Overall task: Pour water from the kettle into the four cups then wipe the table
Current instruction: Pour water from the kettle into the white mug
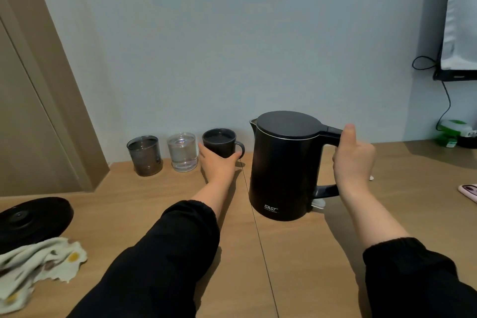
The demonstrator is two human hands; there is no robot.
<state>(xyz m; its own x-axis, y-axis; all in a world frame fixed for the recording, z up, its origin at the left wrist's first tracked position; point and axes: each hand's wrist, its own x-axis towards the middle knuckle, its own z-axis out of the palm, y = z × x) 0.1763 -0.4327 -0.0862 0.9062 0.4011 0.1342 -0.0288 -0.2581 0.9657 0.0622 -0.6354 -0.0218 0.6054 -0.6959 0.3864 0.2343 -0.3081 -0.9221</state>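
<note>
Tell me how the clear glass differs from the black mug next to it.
The clear glass is see-through and shows its water; the black mug is opaque. The black mug has a side handle; the clear glass has none. The left hand holds the black mug, while the clear glass stands untouched. Both stand upright on the table by the wall.

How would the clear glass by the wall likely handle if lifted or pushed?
The clear glass looks nearly full, so probably heavy for its size and apt to spill if jolted. Its smooth walls may be slippery. Standing close between the smoky glass and the dark mug, it could knock either if pushed sideways.
</note>
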